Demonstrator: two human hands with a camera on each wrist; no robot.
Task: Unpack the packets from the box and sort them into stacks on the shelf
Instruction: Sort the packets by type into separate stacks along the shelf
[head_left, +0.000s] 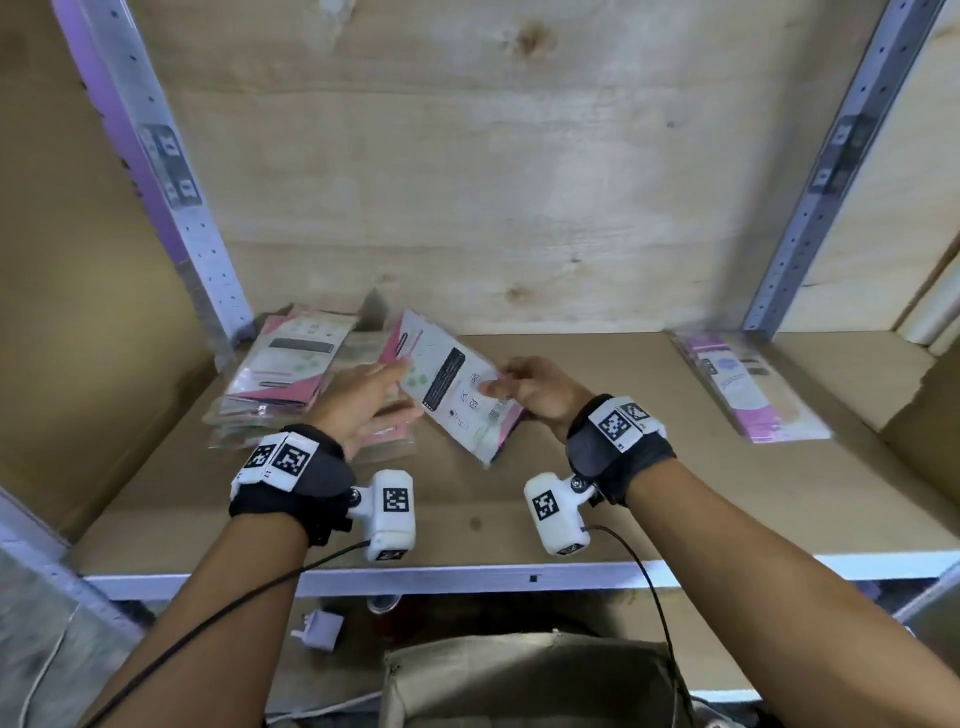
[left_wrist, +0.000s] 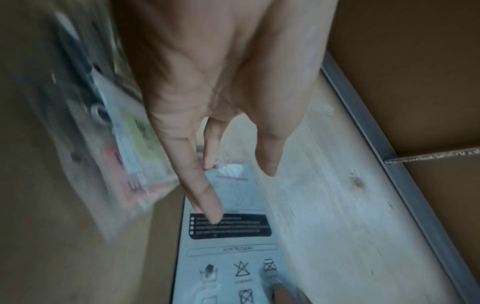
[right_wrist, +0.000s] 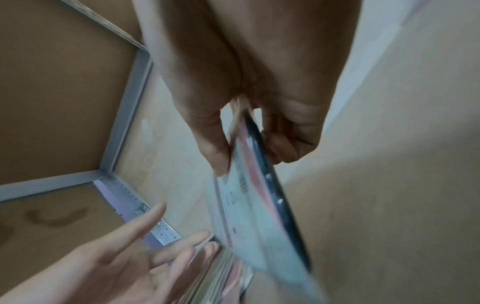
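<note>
Our right hand (head_left: 537, 387) pinches one corner of a slippery packet (head_left: 457, 387) above the shelf (head_left: 597, 467); our left hand (head_left: 363, 400), spread flat beside it, could topple the left stack (head_left: 283, 374)

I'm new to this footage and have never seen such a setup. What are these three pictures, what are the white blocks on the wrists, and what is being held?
No machine here: a person works with bare hands. The white blocks are small cameras strapped to each wrist; the big picture comes from a camera on the head, and the two blurry ones look along each hand. The right hand pinches a packet, thumb on its printed face, fingers behind. The left hand is open with straight fingers beside that packet, over a stack of packets on the left of the shelf. Another stack lies on the right.
</note>
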